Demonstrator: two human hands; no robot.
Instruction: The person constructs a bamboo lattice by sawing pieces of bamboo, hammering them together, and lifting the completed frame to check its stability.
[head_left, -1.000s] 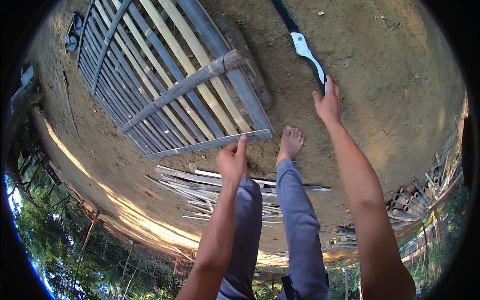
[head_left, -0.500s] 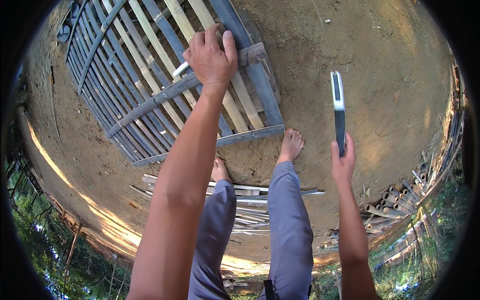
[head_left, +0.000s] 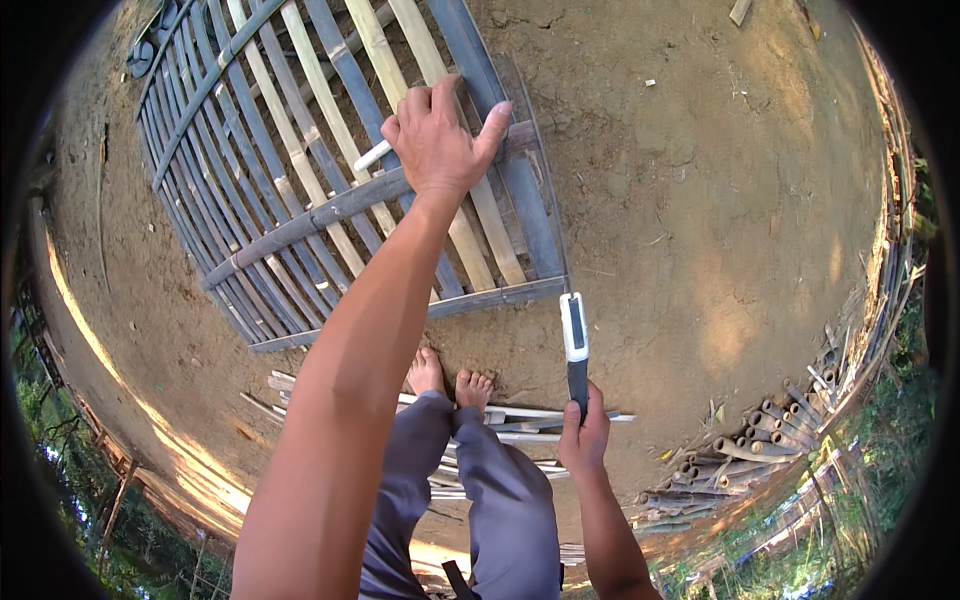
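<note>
My left hand [head_left: 438,142] is over the bamboo panel [head_left: 340,215], just beyond its near crossbar. The fingers curl down and the thumb sticks out to the right. From under the curled fingers pokes a short white stick [head_left: 373,155]; its other end is hidden by the hand. My right hand [head_left: 585,435] grips the dark handle of what looks like a handsaw [head_left: 575,335], with a white section ahead of the grip. Its thin blade, seen edge-on, runs forward along the panel's right edge. Whether the blade touches the bamboo I cannot tell.
Pale split strips [head_left: 520,425] lie on the dirt ground [head_left: 680,240] behind my bare feet [head_left: 450,380]. Cut bamboo poles [head_left: 765,430] are piled at the right. A small wood offcut [head_left: 740,12] lies at the far right.
My right hand has brought the handsaw left and nearer to me, up to the panel's corner. My right foot has stepped back beside the left. The left thumb has spread out.
</note>
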